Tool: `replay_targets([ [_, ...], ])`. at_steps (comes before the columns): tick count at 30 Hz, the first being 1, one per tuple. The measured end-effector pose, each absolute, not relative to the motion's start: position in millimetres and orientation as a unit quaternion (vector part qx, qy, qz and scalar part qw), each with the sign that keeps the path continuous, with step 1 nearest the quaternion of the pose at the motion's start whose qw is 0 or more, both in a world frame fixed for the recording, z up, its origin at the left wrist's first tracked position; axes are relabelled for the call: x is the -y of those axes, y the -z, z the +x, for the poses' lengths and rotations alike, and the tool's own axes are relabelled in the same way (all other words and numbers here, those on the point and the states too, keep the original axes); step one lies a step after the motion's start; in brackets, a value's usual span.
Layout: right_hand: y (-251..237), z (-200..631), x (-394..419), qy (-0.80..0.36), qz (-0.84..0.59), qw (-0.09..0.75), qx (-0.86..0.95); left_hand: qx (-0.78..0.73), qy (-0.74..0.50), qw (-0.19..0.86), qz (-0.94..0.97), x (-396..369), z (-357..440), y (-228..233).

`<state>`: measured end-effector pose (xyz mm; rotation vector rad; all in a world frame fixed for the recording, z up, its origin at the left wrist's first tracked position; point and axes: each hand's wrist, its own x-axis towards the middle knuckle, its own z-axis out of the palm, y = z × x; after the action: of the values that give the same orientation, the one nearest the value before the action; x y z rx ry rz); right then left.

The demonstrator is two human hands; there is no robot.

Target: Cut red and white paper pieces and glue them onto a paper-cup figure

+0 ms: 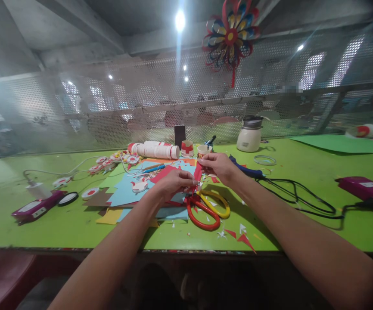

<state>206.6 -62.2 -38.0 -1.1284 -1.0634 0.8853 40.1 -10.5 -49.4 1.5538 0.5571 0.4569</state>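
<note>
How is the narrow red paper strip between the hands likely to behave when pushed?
The strip looks thin, so it would probably bend rather than stay stiff. It is likely light too: the left hand and right hand seem only to pinch it.

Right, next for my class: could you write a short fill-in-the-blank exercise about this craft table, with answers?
1. The left hand and right hand hold a ____ strip.
2. The scissors have one red handle and one ____ handle.
3. ____ purple power strips lie on the tabletop.
4. The tabletop's colour is ____.

Missing words: red; yellow; two; green.
</note>
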Motion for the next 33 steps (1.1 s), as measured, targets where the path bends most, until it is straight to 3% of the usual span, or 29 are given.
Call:
replay_targets([
  [10, 39.0, 207.6, 60.8, -0.384, -0.496, 0.630, 0.457, -0.224, -0.202, 0.703, 0.644, 8.5, 41.1, 53.3],
  [33, 37.3, 207.3, 61.1, -0.378, -0.478, 0.649, 0.456, -0.249, -0.210, 0.661, 0.676, 12.0, 40.5, 48.2],
])
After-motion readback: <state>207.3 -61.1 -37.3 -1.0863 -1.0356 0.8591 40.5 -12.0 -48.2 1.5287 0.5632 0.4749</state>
